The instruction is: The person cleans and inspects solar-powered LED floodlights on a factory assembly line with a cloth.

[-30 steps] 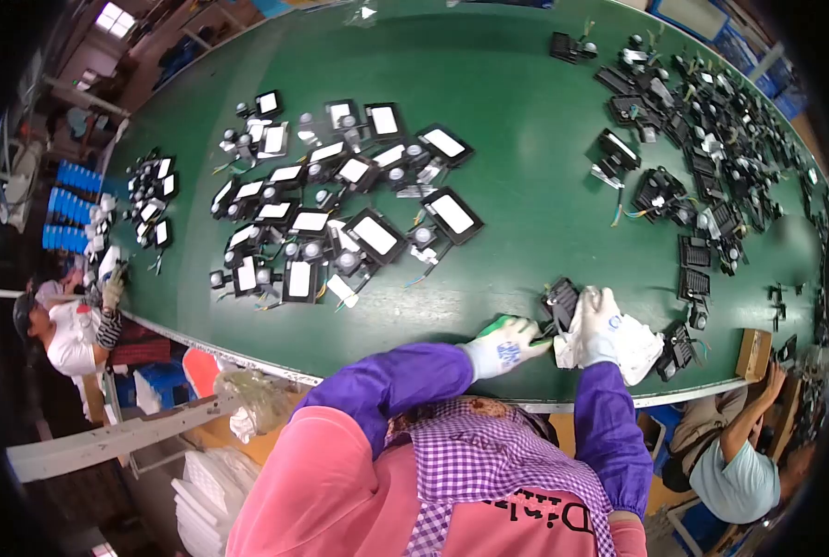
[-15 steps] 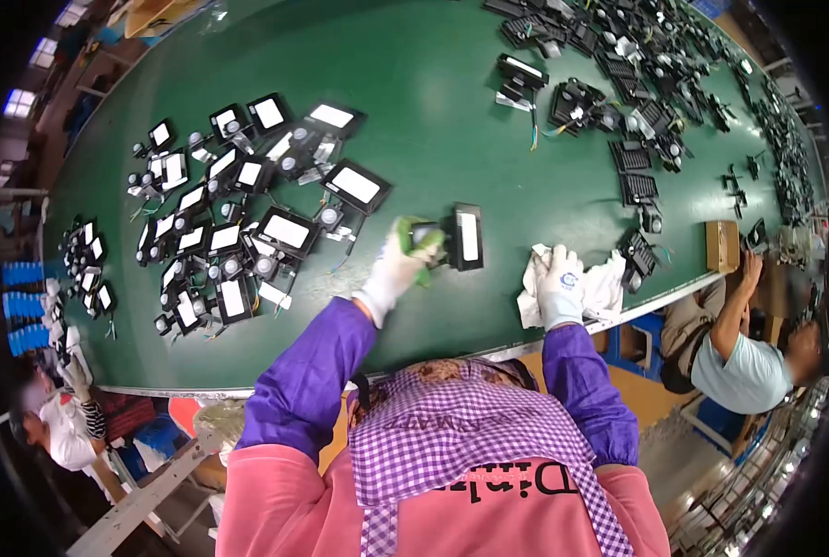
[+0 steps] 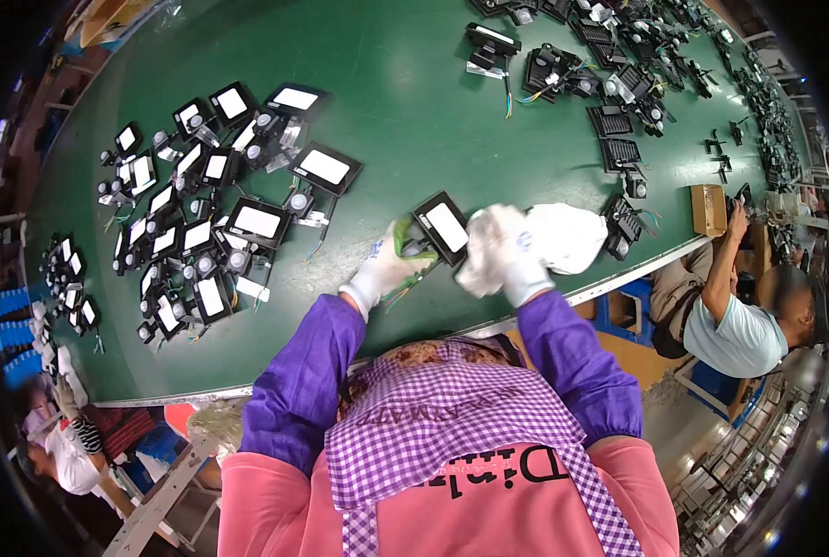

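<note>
1. Head view: the lamp [image 3: 444,228], a black square floodlight with a white face, is held tilted just above the near edge of the green tabletop [image 3: 414,84], in front of the person's chest.
2. The left hand [image 3: 388,262], in a white glove with green on the fingers, has its grip closed on the lamp's left side; thin wires hang below that hand.
3. The right hand [image 3: 503,251], also in a white glove, touches the lamp's right edge. Its grip is closed on a white cloth [image 3: 563,237], which bunches out to the right of the lamp.
4. Just right of the cloth lies a black finned housing [image 3: 621,226] on the tabletop.
5. Left of the lamp, well apart, a cluster of lamps [image 3: 201,213] lies face up, white panels showing.
6. Beyond the lamp, at the far right, more dark parts [image 3: 619,84] are spread along the tabletop.
7. Right of the lamp, past the tabletop's edge, a seated co-worker [image 3: 739,325] reaches a hand towards a small brown box [image 3: 709,208].
</note>
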A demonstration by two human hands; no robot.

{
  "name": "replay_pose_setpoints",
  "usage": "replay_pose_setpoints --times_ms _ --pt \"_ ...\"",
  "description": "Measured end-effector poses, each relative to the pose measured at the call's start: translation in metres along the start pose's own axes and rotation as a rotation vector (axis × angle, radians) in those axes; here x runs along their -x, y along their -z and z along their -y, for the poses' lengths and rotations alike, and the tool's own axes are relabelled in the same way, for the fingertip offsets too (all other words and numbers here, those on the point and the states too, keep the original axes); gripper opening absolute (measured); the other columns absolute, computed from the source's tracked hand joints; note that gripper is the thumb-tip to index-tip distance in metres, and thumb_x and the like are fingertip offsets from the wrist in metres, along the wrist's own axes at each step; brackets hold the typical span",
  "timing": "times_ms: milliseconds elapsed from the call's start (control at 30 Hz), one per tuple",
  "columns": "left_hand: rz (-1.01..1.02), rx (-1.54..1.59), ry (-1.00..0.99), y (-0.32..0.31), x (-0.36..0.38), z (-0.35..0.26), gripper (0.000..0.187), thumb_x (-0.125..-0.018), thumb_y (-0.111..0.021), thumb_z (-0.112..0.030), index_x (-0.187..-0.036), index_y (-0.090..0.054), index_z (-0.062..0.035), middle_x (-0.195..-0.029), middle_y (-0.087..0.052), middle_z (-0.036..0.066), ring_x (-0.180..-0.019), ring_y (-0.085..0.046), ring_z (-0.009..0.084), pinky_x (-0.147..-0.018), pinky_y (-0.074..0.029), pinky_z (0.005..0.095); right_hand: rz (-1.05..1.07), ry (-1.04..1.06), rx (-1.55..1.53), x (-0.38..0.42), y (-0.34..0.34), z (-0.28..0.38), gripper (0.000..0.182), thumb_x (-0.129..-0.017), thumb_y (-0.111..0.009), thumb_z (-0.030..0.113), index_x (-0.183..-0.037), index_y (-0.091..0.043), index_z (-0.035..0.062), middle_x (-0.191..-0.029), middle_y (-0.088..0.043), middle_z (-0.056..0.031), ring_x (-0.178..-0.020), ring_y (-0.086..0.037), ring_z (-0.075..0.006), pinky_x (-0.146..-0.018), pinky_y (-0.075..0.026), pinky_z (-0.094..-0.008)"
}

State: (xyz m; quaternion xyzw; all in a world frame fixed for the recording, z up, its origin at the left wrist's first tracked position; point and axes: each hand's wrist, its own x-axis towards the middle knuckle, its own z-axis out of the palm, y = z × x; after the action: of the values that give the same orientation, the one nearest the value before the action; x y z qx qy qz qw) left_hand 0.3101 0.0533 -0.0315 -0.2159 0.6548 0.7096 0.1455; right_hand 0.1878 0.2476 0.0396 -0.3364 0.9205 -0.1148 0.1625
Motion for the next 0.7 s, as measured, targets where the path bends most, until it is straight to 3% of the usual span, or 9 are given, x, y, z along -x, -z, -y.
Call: replay_pose_setpoints --times_ms 100,133,233,300,433,467,567,600,700 --pt "0.083 0.077 -0.051 -0.015 -0.008 0.02 0.068 -0.084 -0.07 -0.001 -0.144 -0.037 -0.0057 -0.124 -0.059 0.007 -0.088 -0.061 0.0102 -0.06 -0.051 0.0229 -0.048 0.034 0.097 0.025 -0.038 0.027 0.045 -0.063 -0.071 0.03 -0.103 -0.059 0.0125 -0.1 -0.058 -0.0141 -0.1 -0.057 -0.0326 -0.083 -0.046 -0.0447" --pt "0.041 0.029 -0.151 -0.021 -0.012 0.038 0.067 -0.085 -0.07 -0.002 -0.143 -0.037 -0.0053 -0.124 -0.06 0.007 -0.087 -0.061 0.01 -0.058 -0.051 0.0232 -0.058 -0.048 0.051 0.014 -0.058 0.014 0.041 -0.068 -0.069 0.03 -0.103 -0.059 0.0123 -0.099 -0.059 -0.0141 -0.099 -0.058 -0.0327 -0.082 -0.046 -0.0457" --pt "0.012 -0.064 0.058 -0.03 0.007 0.006 0.068 -0.084 -0.071 -0.005 -0.143 -0.037 -0.0057 -0.123 -0.06 0.006 -0.091 -0.06 0.0099 -0.058 -0.051 0.0236 -0.24 -0.125 -0.005 -0.016 -0.048 0.004 0.022 -0.094 -0.054 0.03 -0.093 -0.057 0.0084 -0.085 -0.065 -0.0173 -0.083 -0.064 -0.0368 -0.074 -0.048 -0.0492" --pt "0.036 -0.052 0.07 -0.027 0.007 -0.006 0.07 -0.083 -0.072 -0.006 -0.144 -0.037 -0.0063 -0.123 -0.059 0.007 -0.094 -0.06 0.0103 -0.058 -0.052 0.0239 -0.141 -0.2 0.02 -0.035 -0.052 -0.006 0.023 -0.094 -0.054 0.031 -0.095 -0.058 0.0085 -0.089 -0.067 -0.017 -0.087 -0.064 -0.0371 -0.078 -0.049 -0.0484" --pt "-0.004 0.147 -0.257 -0.027 0.002 0.004 0.081 -0.074 -0.077 0.001 -0.144 -0.035 -0.0051 -0.126 -0.056 0.006 -0.099 -0.059 0.0141 -0.077 -0.054 0.0278 -0.01 -0.263 0.017 -0.023 -0.044 0.019 0.027 -0.09 -0.056 0.036 -0.099 -0.061 0.0109 -0.098 -0.069 -0.015 -0.092 -0.067 -0.0358 -0.082 -0.052 -0.048" --pt "0.09 0.292 -0.075 -0.024 0.002 0.0 0.087 -0.071 -0.078 0.004 -0.145 -0.034 -0.0051 -0.122 -0.057 0.005 -0.101 -0.057 0.0141 -0.088 -0.051 0.0291 0.066 -0.221 0.043 -0.025 -0.051 0.031 0.028 -0.09 -0.055 0.037 -0.099 -0.061 0.011 -0.098 -0.068 -0.0155 -0.092 -0.067 -0.0359 -0.081 -0.052 -0.0481" --pt "0.019 0.154 -0.116 -0.03 -0.008 0.016 0.093 -0.067 -0.083 -0.007 -0.146 -0.033 -0.0056 -0.123 -0.057 0.01 -0.108 -0.056 0.0169 -0.093 -0.049 0.0309 0.221 -0.097 -0.154 -0.032 -0.002 0.052 0.028 -0.095 -0.049 0.033 -0.101 -0.061 0.0088 -0.097 -0.067 -0.0198 -0.091 -0.067 -0.0353 -0.08 -0.053 -0.0475" --pt "0.028 0.152 -0.048 -0.03 -0.003 0.009 0.089 -0.069 -0.081 -0.005 -0.145 -0.035 -0.0055 -0.122 -0.057 0.008 -0.106 -0.056 0.0158 -0.089 -0.05 0.03 0.136 -0.323 -0.417 -0.039 -0.001 0.051 0.029 -0.096 -0.047 0.032 -0.102 -0.062 0.0085 -0.098 -0.067 -0.021 -0.092 -0.067 -0.0352 -0.081 -0.052 -0.0474" --pt "0.026 0.118 0.02 -0.027 0.005 -0.002 0.079 -0.072 -0.078 -0.002 -0.141 -0.039 -0.005 -0.118 -0.058 0.005 -0.101 -0.056 0.0133 -0.082 -0.051 0.0282 0.241 -0.265 -0.009 -0.064 -0.003 0.038 0.028 -0.095 -0.049 0.029 -0.106 -0.063 0.0071 -0.103 -0.066 -0.0214 -0.099 -0.065 -0.034 -0.085 -0.052 -0.0463"
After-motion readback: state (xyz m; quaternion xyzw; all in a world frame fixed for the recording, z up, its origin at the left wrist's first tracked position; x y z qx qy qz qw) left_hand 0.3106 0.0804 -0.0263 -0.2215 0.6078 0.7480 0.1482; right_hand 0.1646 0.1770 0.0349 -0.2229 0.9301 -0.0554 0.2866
